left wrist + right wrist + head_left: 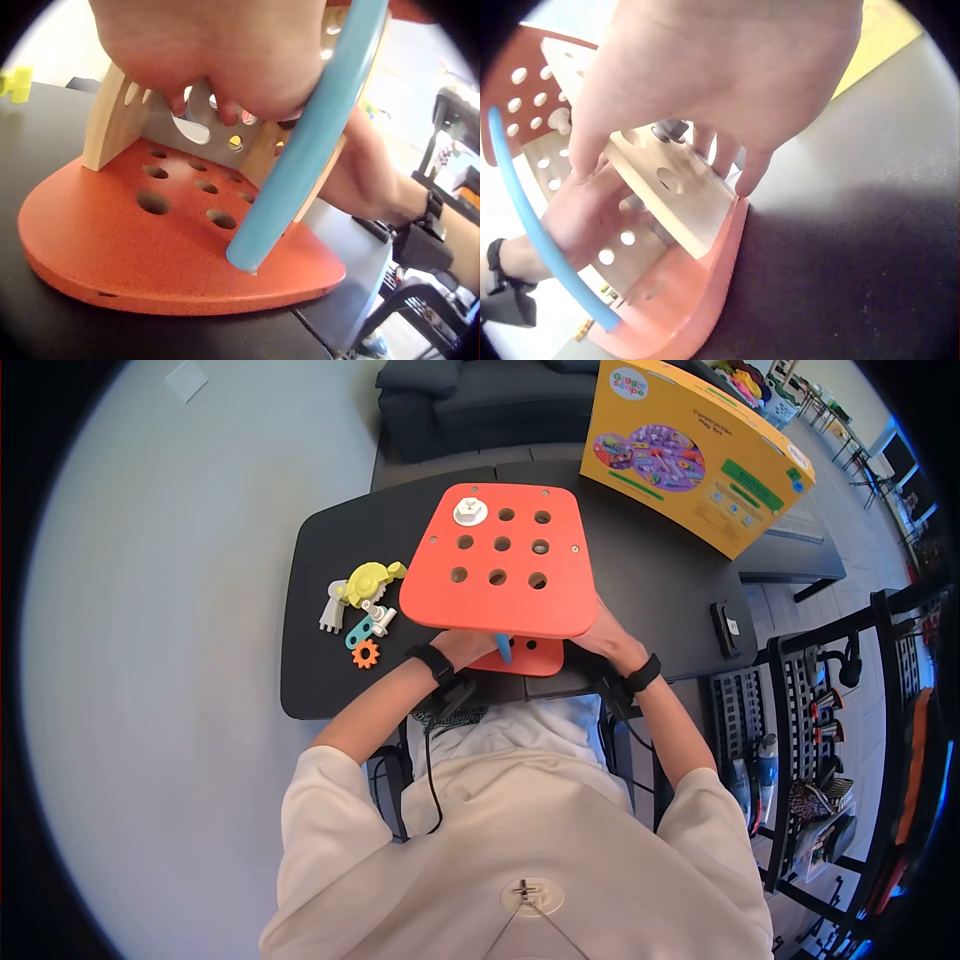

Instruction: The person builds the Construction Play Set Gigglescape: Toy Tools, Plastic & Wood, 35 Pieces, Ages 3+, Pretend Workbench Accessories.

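Note:
A toy workbench has a red top board point(500, 605) with rows of holes, a red base point(97, 247) and pale wooden side panels point(682, 195). A white hex-headed bolt point(470, 510) sits in a corner hole of the top. At the front, a blue curved rod point(307, 135) slants down to the base. My left hand point(217, 45) reaches in under the top, behind the rod, its fingers partly hidden; I cannot tell whether it holds something. My right hand point(735, 67) grips one side panel, thumb at its near edge, fingers on the far side, around a dark grey fastener point(670, 130).
Left on the black table point(320, 680) lie a yellow toy piece point(368, 585), a grey-white piece point(333, 607), a teal strip point(358, 635) and an orange gear point(365, 653). A yellow box point(690, 450) stands back right, a black device point(725, 630) at the right edge.

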`<state>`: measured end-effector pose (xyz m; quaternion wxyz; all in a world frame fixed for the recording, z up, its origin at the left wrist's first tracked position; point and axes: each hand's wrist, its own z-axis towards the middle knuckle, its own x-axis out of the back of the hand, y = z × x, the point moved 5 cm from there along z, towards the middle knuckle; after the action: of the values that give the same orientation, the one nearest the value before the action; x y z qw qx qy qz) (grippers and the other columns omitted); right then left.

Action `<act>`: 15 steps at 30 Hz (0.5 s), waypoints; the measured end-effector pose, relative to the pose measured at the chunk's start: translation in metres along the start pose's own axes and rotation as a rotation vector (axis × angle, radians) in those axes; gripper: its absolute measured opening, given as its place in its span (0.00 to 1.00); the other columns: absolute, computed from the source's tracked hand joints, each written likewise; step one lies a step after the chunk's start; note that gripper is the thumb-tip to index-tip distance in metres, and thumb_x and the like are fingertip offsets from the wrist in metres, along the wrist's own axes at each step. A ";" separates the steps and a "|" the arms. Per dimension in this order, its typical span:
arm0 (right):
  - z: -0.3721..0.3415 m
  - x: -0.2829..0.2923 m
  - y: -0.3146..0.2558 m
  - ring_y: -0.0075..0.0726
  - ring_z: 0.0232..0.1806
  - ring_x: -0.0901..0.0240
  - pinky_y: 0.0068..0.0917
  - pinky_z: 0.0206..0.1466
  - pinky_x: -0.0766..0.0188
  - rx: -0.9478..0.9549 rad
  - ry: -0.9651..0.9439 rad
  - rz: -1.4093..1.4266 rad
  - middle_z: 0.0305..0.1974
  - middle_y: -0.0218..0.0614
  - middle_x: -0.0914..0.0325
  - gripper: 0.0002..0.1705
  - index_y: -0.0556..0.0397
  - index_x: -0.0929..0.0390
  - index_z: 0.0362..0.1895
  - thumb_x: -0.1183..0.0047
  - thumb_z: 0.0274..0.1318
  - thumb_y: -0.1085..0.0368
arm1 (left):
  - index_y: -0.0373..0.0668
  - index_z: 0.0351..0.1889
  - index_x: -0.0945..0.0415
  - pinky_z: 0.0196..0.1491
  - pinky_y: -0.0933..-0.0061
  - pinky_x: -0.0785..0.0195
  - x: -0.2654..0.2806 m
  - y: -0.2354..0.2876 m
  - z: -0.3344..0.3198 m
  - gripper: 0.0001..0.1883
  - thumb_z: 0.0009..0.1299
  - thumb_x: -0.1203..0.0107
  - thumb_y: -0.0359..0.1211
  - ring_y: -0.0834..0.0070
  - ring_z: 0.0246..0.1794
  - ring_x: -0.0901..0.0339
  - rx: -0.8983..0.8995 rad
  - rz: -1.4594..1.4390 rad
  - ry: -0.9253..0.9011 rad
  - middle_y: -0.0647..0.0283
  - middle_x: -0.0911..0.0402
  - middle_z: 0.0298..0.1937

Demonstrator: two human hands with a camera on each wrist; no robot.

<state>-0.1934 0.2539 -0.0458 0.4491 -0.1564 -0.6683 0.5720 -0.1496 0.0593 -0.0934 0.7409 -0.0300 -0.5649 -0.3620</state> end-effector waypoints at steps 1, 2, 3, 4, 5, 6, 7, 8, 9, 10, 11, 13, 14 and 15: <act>-0.001 0.000 -0.004 0.58 0.72 0.27 0.47 0.72 0.28 -0.109 -0.030 0.087 0.76 0.56 0.39 0.63 0.52 0.55 0.84 0.25 0.53 0.54 | 0.42 0.57 0.19 0.49 0.63 0.20 -0.001 -0.002 0.008 0.15 0.75 0.35 0.31 0.66 0.48 0.15 0.038 0.010 -0.028 0.60 0.14 0.49; -0.003 -0.003 -0.005 0.57 0.67 0.22 0.45 0.68 0.23 -0.219 -0.060 0.175 0.73 0.56 0.33 0.58 0.53 0.50 0.82 0.27 0.55 0.53 | 0.42 0.57 0.20 0.49 0.62 0.21 -0.001 -0.002 0.016 0.14 0.75 0.36 0.30 0.65 0.48 0.15 0.077 0.020 -0.057 0.59 0.14 0.48; 0.000 -0.002 -0.003 0.57 0.67 0.22 0.45 0.68 0.23 -0.220 -0.063 0.175 0.73 0.56 0.33 0.58 0.53 0.50 0.82 0.27 0.55 0.53 | 0.41 0.56 0.20 0.49 0.61 0.21 -0.001 -0.003 0.023 0.14 0.75 0.36 0.30 0.64 0.47 0.15 0.115 0.030 -0.086 0.59 0.14 0.48; 0.005 0.000 -0.001 0.56 0.63 0.19 0.44 0.64 0.21 -0.199 -0.093 0.115 0.68 0.55 0.28 0.54 0.53 0.47 0.79 0.28 0.57 0.53 | 0.41 0.56 0.20 0.49 0.61 0.21 0.000 -0.002 0.029 0.13 0.75 0.37 0.29 0.63 0.47 0.15 0.154 0.039 -0.115 0.58 0.14 0.47; 0.008 0.001 0.000 0.55 0.60 0.17 0.42 0.60 0.19 -0.176 -0.122 0.054 0.64 0.53 0.23 0.50 0.54 0.45 0.77 0.30 0.59 0.53 | 0.41 0.56 0.20 0.49 0.61 0.21 0.007 0.005 0.038 0.13 0.75 0.37 0.29 0.63 0.47 0.15 0.156 0.039 -0.111 0.58 0.14 0.47; 0.010 0.000 0.000 0.55 0.60 0.17 0.42 0.60 0.19 -0.174 -0.125 0.051 0.64 0.53 0.23 0.50 0.54 0.45 0.77 0.30 0.59 0.53 | 0.39 0.55 0.22 0.51 0.57 0.23 0.020 0.017 0.048 0.11 0.77 0.41 0.31 0.57 0.49 0.16 0.070 -0.127 0.020 0.55 0.16 0.48; 0.012 0.004 -0.006 0.55 0.61 0.18 0.42 0.62 0.21 -0.075 -0.028 0.053 0.61 0.52 0.20 0.47 0.54 0.42 0.75 0.31 0.60 0.51 | 0.38 0.54 0.24 0.52 0.54 0.25 0.033 0.026 0.055 0.10 0.79 0.45 0.32 0.52 0.51 0.18 -0.018 -0.292 0.152 0.52 0.17 0.49; 0.013 0.009 -0.011 0.55 0.62 0.19 0.43 0.63 0.22 0.026 0.068 0.055 0.59 0.51 0.18 0.44 0.54 0.40 0.74 0.33 0.62 0.49 | 0.38 0.54 0.24 0.52 0.54 0.25 0.036 0.028 0.061 0.10 0.79 0.45 0.32 0.52 0.51 0.18 -0.017 -0.290 0.156 0.52 0.17 0.49; 0.016 0.010 -0.007 0.55 0.62 0.19 0.43 0.63 0.22 0.029 0.066 0.053 0.59 0.51 0.18 0.44 0.54 0.40 0.74 0.33 0.62 0.49 | 0.37 0.53 0.25 0.55 0.54 0.25 0.035 0.028 0.066 0.10 0.79 0.45 0.32 0.51 0.52 0.18 0.058 -0.282 0.078 0.53 0.18 0.51; 0.021 0.013 -0.003 0.55 0.64 0.20 0.43 0.65 0.24 0.003 0.046 0.032 0.60 0.51 0.19 0.44 0.53 0.39 0.73 0.35 0.63 0.47 | 0.36 0.53 0.26 0.58 0.54 0.25 0.033 0.026 0.068 0.10 0.80 0.46 0.32 0.50 0.54 0.19 0.133 -0.273 0.000 0.54 0.19 0.53; 0.024 0.015 0.001 0.56 0.65 0.21 0.44 0.67 0.26 -0.023 0.027 0.010 0.61 0.51 0.19 0.44 0.53 0.38 0.73 0.36 0.64 0.44 | 0.36 0.53 0.26 0.58 0.54 0.25 0.036 0.028 0.070 0.10 0.80 0.46 0.32 0.50 0.54 0.19 0.134 -0.270 0.005 0.54 0.19 0.53; 0.023 0.018 0.002 0.57 0.68 0.24 0.45 0.72 0.31 -0.031 0.014 0.017 0.63 0.53 0.21 0.44 0.53 0.37 0.74 0.39 0.64 0.41 | 0.37 0.55 0.26 0.61 0.52 0.26 0.035 0.028 0.071 0.11 0.81 0.47 0.33 0.47 0.59 0.22 0.166 -0.328 -0.049 0.52 0.21 0.57; 0.023 0.019 0.001 0.56 0.68 0.25 0.46 0.72 0.32 -0.045 0.010 0.012 0.65 0.53 0.23 0.46 0.53 0.38 0.75 0.39 0.64 0.40 | 0.37 0.55 0.26 0.61 0.52 0.26 0.036 0.028 0.072 0.11 0.81 0.47 0.33 0.47 0.59 0.22 0.165 -0.328 -0.047 0.52 0.21 0.57; 0.022 0.019 0.002 0.55 0.69 0.26 0.46 0.73 0.32 -0.059 0.007 0.007 0.66 0.53 0.24 0.47 0.53 0.39 0.76 0.38 0.64 0.39 | 0.38 0.55 0.26 0.62 0.51 0.27 0.035 0.028 0.072 0.11 0.81 0.47 0.34 0.47 0.60 0.22 0.183 -0.325 -0.058 0.51 0.22 0.58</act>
<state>-0.2218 0.2544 -0.0380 0.4446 -0.1738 -0.6829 0.5530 -0.1895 0.0947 -0.0271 0.6556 0.1188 -0.6139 -0.4233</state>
